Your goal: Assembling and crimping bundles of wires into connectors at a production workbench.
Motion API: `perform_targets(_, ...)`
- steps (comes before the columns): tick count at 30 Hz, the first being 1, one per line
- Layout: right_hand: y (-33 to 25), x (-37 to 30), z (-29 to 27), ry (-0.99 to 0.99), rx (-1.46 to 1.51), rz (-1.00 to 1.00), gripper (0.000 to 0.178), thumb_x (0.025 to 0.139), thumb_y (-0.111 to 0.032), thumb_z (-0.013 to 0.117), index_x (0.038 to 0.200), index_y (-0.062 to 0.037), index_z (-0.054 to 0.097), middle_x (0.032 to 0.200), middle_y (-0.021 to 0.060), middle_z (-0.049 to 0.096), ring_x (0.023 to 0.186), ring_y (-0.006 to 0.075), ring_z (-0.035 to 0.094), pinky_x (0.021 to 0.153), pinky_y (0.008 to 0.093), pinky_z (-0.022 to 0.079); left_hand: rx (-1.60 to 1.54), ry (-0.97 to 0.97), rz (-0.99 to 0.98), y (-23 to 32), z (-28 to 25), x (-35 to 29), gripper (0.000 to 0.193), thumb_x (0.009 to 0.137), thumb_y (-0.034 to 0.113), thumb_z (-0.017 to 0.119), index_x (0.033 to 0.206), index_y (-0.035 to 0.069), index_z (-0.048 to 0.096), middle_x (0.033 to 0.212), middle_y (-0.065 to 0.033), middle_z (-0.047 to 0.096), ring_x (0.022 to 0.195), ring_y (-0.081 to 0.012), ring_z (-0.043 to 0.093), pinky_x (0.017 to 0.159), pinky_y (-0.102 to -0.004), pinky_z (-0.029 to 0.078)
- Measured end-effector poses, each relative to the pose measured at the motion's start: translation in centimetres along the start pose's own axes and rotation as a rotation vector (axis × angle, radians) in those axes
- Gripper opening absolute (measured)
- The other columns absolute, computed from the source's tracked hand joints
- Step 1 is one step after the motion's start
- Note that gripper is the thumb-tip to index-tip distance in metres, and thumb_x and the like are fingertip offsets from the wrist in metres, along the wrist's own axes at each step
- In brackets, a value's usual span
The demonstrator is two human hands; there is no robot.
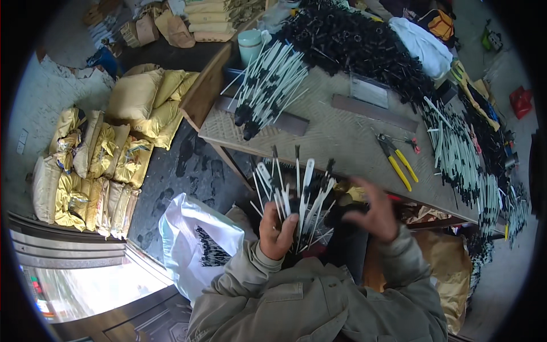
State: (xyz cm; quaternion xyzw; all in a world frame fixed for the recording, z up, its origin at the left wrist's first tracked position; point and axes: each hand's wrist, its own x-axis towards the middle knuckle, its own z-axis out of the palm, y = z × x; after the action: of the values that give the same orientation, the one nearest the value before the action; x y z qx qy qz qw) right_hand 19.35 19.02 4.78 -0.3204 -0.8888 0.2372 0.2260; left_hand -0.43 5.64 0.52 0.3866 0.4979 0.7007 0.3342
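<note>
Several slender white-and-black sticks [312, 210], splayed upright before the brown wooden table [342, 134]'s near edge, are gripped by the curled left hand [277, 231], gathering apparently being under way, while the blurred right hand [376, 212], spread and seemingly empty, would next need to be brought to them.
</note>
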Motion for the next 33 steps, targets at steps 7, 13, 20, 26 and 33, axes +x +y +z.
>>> perform_targets(7, -3.2, 4.4, 4.6, 0.268, 0.900, 0.205, 0.063, 0.077, -0.005, 0.065, 0.128, 0.0007, 0.029, 0.112, 0.0115, 0.050, 0.103, 0.0153, 0.050, 0.084, 0.0278, 0.042, 0.125, -0.278, 0.479, 6.7, 5.9, 10.4, 0.060, 0.082, 0.007, 0.056, 0.130, -0.007, 0.024, 0.131, -0.0253, 0.034, 0.122, -0.0305, 0.037, 0.100, -0.0360, 0.029)
perform_targets(13, -0.3, 13.8, 2.0, 0.265, 1.370, 0.339, 0.033, 0.086, -0.004, 0.051, 0.117, 0.0006, 0.041, 0.096, 0.0071, 0.058, 0.085, 0.0141, 0.059, 0.067, 0.0299, 0.051, 0.599, -0.187, 0.924, 12.7, 1.3, 20.0, 0.039, 0.089, 0.017, 0.046, 0.118, -0.009, 0.047, 0.118, -0.0221, 0.052, 0.114, -0.0294, 0.049, 0.096, -0.0354, 0.037)
perform_targets(20, 2.9, 22.8, 5.6, -0.049, 0.984, 0.457, 0.039, 0.084, -0.037, 0.057, 0.097, 0.0001, 0.056, 0.078, 0.0091, 0.061, 0.060, 0.0129, 0.059, 0.049, 0.0243, 0.048, 0.931, -0.332, 0.220, 8.6, -6.0, 28.3, 0.070, 0.078, 0.035, 0.065, 0.129, -0.004, 0.037, 0.124, -0.0234, 0.045, 0.119, -0.0291, 0.041, 0.099, -0.0354, 0.031)
perform_targets(26, 4.4, 23.5, 5.9, -0.181, 0.472, 0.472, 0.058, 0.083, -0.054, 0.047, 0.065, -0.0001, 0.061, 0.052, 0.0048, 0.055, 0.041, 0.0103, 0.049, 0.038, 0.0243, 0.038, 0.606, -0.590, 0.168, 4.6, -4.9, 28.0, 0.057, 0.081, 0.012, 0.059, 0.130, -0.004, 0.035, 0.140, -0.0228, 0.026, 0.131, -0.0279, 0.025, 0.104, -0.0331, 0.023)
perform_targets(33, 2.8, 22.7, 7.1, 0.120, 0.045, 0.198, 0.050, 0.088, -0.040, 0.038, 0.064, -0.0026, 0.061, 0.067, 0.0169, 0.060, 0.060, 0.0326, 0.059, 0.057, 0.0436, 0.046, 0.879, -0.719, 0.304, 5.9, -4.2, 27.6, 0.044, 0.081, 0.005, 0.055, 0.123, -0.003, 0.045, 0.135, -0.0197, 0.036, 0.127, -0.0273, 0.033, 0.103, -0.0330, 0.024)
